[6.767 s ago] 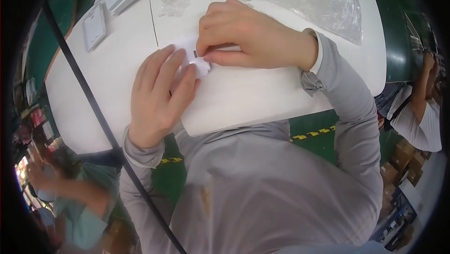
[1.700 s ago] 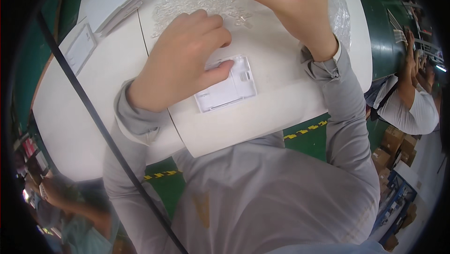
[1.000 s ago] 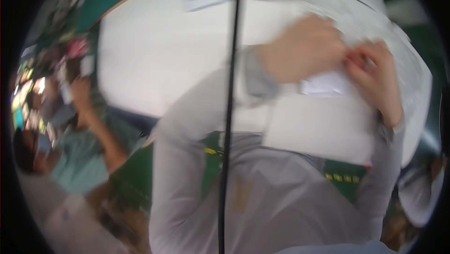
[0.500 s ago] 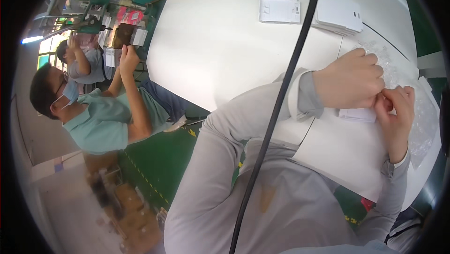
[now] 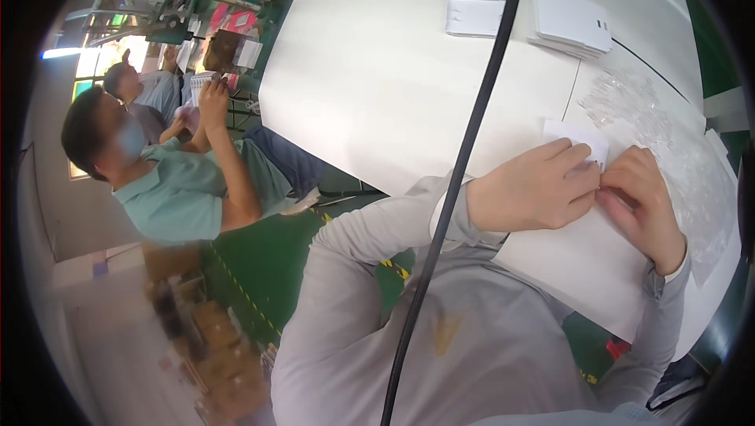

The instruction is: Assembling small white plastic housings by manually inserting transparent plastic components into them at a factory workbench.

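Note:
A white plastic cover (image 5: pixel 578 136) lies in front of me with small dark slots near its right edge. My left hand (image 5: pixel 543 186) is closed, its fingers curled over the near side of this cover. Against the cover's near right corner, my right hand (image 5: pixel 641 202) is closed in a pinch, its fingertips meeting those of the left. Whatever sits between the right fingertips is hidden or too small to name. Just beyond the right hand, many small clear plastic pieces (image 5: pixel 621 99) lie in a loose heap on a clear plastic bag (image 5: pixel 704 198).
A stack of white plastic covers (image 5: pixel 570 21) stands at the far right of the white table (image 5: pixel 377 72), with a white plastic shell (image 5: pixel 476 15) to its left. A black cable (image 5: pixel 472 139) crosses the view. A masked co-worker (image 5: pixel 177 182) sits at the left.
Both hands have come nearer to me and leftward, from beside the clear pieces to the cover's near edge. The cover now lies farther from me and shows more. My left fist has loosened into curled fingers.

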Motion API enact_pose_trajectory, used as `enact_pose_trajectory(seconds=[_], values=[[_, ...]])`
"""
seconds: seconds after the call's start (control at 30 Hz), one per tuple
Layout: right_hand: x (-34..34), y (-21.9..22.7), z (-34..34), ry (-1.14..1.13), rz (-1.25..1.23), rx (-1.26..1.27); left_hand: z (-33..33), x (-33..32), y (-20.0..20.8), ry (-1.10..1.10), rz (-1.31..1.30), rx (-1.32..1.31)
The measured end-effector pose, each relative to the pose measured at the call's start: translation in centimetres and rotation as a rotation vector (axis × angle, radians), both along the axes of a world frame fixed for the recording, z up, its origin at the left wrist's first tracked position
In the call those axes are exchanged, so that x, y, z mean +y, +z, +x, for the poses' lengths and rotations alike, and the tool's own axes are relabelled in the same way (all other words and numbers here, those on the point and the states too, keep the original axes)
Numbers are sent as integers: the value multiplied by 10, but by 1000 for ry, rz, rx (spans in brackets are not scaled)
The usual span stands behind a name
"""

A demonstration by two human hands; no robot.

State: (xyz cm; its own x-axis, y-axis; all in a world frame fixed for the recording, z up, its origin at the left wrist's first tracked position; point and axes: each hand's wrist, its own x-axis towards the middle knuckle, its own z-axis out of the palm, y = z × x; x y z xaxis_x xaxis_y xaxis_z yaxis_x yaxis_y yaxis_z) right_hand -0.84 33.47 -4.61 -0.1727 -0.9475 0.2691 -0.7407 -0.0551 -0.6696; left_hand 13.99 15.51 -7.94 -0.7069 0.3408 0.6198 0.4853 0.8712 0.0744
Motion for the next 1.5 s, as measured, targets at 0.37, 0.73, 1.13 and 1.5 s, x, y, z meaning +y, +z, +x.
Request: enact_pose_trajectory(seconds=[0.37,0.73,1.13,1.5], values=[[0,11,-1,-97,204,41,-1,10,-4,-38,118,-85],[-5,-24,-7,-15,-249,333,4,-20,29,236,71,-475],[1,-17,-25,-321,-362,210,-76,-114,82,262,103,-235],[-1,-22,-25,-242,-346,293,-102,-142,75,273,-79,-283]])
